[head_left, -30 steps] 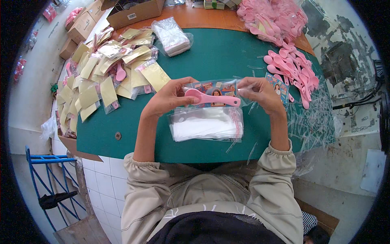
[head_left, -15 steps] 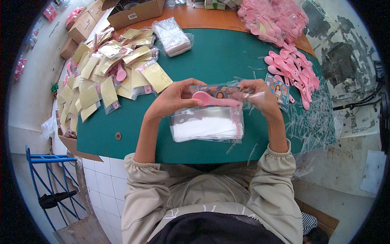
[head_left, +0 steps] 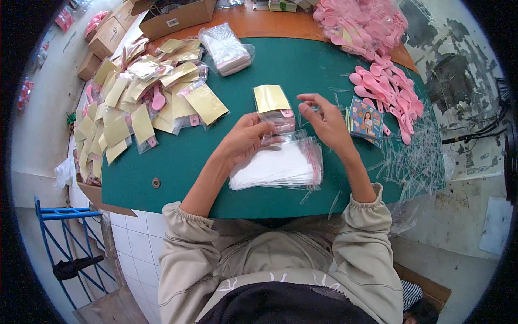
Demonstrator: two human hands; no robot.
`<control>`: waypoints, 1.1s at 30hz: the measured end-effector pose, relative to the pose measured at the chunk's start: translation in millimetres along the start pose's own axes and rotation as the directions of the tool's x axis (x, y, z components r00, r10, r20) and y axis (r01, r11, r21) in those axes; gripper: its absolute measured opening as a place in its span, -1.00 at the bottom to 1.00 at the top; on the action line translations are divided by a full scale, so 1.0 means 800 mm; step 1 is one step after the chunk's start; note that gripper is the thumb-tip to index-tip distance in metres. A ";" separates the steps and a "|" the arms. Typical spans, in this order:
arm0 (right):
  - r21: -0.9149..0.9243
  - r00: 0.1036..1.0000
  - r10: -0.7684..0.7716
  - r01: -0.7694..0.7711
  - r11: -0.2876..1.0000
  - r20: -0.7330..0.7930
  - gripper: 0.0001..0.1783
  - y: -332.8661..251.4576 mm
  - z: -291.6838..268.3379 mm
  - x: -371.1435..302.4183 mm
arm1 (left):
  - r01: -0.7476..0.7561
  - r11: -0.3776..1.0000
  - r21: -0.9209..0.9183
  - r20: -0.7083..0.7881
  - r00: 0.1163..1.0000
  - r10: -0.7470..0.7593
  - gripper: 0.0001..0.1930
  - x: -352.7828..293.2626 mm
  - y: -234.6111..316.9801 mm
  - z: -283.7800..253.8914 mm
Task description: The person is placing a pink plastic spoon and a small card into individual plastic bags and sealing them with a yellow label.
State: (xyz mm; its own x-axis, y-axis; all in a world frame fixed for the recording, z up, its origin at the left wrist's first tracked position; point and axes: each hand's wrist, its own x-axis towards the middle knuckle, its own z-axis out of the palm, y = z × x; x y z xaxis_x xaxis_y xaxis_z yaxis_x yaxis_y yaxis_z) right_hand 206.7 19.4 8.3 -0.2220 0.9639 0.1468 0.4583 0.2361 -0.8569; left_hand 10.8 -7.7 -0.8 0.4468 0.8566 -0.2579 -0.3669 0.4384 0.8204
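My left hand (head_left: pixel 244 139) is closed on the lower end of a clear plastic bag (head_left: pixel 284 125). Inside it are a card with its cream back (head_left: pixel 271 98) showing and a pink spoon, mostly hidden, whose handle end (head_left: pixel 286 113) peeks out below the card. To the right of the bag, my right hand (head_left: pixel 329 125) hovers with thumb and fingers apart and nothing visible in them. Under my hands lies a stack of flat clear bags (head_left: pixel 272 168). Printed blue cards (head_left: pixel 366 120) sit in a stack beside my right wrist.
Filled bags with cream cards (head_left: pixel 117 127) are heaped at the left. Loose pink spoons (head_left: pixel 388 92) lie at the right, near clear plastic strips (head_left: pixel 413 156). Behind are a white bag bundle (head_left: pixel 226 48), bagged pink spoons (head_left: pixel 361 24) and a cardboard box (head_left: pixel 178 21).
The bag with spoon and card has turned from lying sideways, printed side showing, to upright with the cream back showing. My right hand has let go of it.
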 end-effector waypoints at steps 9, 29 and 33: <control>-0.193 0.996 0.086 -0.082 0.978 0.011 -0.62 0.002 0.011 0.000 | 0.059 0.995 0.083 -0.003 0.998 -0.059 -0.51 -0.002 -0.009 -0.008; -0.197 0.862 -0.348 0.438 0.877 0.369 -0.82 -0.021 0.041 -0.027 | 0.013 0.915 0.404 -0.036 0.999 0.002 -0.53 -0.010 0.001 -0.008; 0.234 0.872 -0.338 0.267 0.935 0.354 -0.85 -0.011 0.014 -0.016 | 0.006 0.966 0.258 -0.084 0.996 0.017 -0.59 -0.008 0.004 -0.011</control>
State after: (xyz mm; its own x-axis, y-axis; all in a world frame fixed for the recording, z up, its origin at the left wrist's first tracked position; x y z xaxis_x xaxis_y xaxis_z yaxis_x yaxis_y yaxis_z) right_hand 195.7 3.9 8.6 -0.6531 0.7173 0.2427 0.1676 0.4494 -0.8775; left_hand -0.6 -9.0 -1.3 0.3704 0.8837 -0.2861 -0.1419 0.3583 0.9228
